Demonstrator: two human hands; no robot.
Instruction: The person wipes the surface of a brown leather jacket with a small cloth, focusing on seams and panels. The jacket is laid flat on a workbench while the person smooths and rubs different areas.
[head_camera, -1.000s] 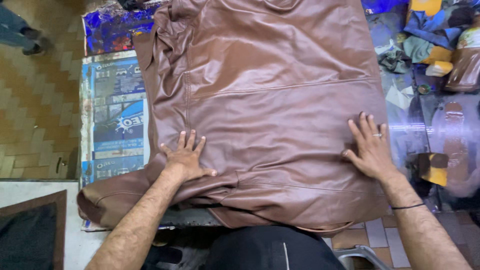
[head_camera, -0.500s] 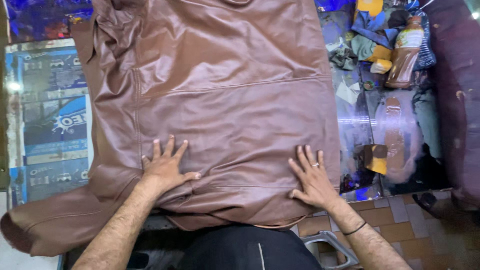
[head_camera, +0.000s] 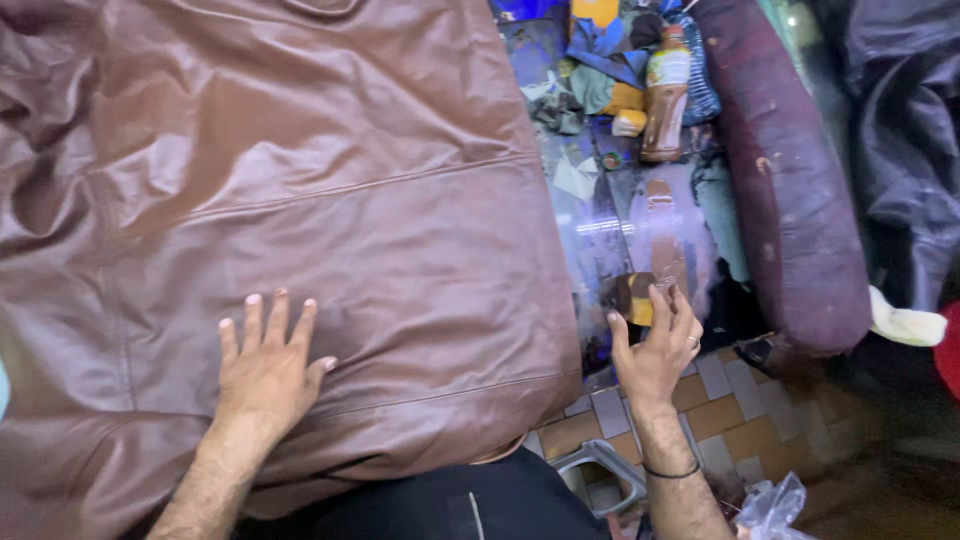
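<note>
Jacket (head_camera: 300, 200), one brown leather piece, lies spread over the table. Left hand (head_camera: 265, 365) presses flat on its lower part, fingers splayed, holding nothing. Right hand (head_camera: 655, 345), off the jacket's right edge, reaches open-fingered to a small yellow-brown object (head_camera: 632, 296). One bottle (head_camera: 665, 95) stands beyond.

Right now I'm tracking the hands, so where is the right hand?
In the head view the right hand is off the brown leather jacket, just past its right edge, reaching to a small yellow-brown object on the glossy table.

Tiled floor (head_camera: 720, 400), cluttered glossy worktable (head_camera: 600, 230)
</note>
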